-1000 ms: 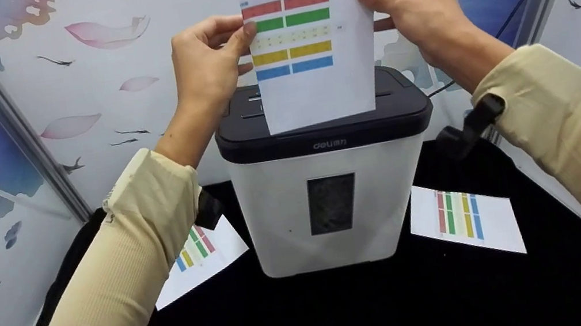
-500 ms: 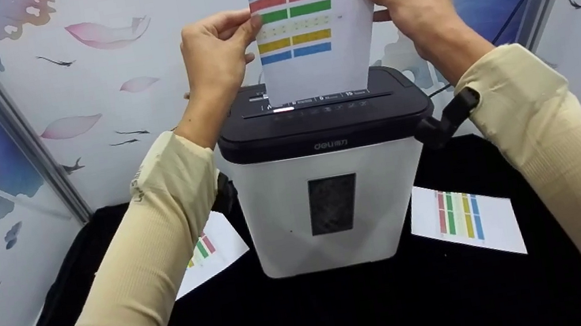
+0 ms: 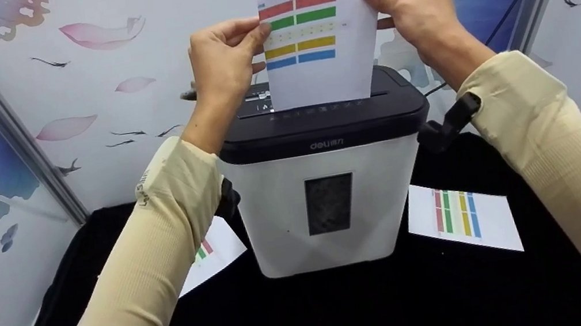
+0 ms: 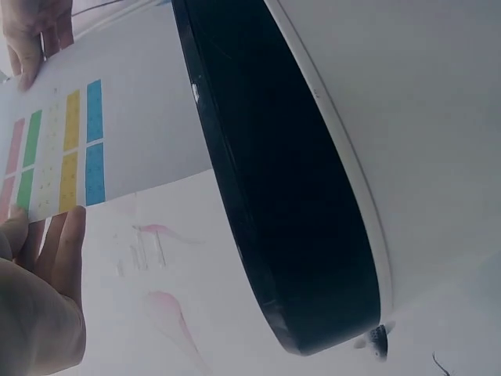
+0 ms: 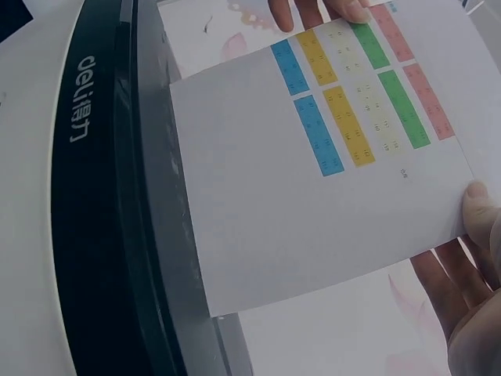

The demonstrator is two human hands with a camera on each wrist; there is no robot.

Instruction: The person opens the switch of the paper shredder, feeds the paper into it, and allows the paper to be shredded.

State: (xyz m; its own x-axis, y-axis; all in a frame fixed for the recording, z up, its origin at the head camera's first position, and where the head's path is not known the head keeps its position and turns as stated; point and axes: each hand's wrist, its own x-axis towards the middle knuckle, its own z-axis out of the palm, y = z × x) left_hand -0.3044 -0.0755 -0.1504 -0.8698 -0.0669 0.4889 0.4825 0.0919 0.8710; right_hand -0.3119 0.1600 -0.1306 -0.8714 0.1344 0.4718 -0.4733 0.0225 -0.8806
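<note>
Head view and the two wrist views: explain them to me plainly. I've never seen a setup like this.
No robot here, just a person working with two bare hands. The larger picture comes from a camera worn on the head, looking forward and down. The other two come from a camera on each wrist, so everything looks turned sideways.

The left hand and right hand pinch opposite edges of a colour-barred sheet. Its lower edge is at the slotted dark top of a white machine, apparently a paper shredder; whether the edge is inside the slot is hard to tell.

The machine stands on black cloth. A second sheet lies to its left, partly hidden by the left sleeve, and a third sheet to its right.
</note>
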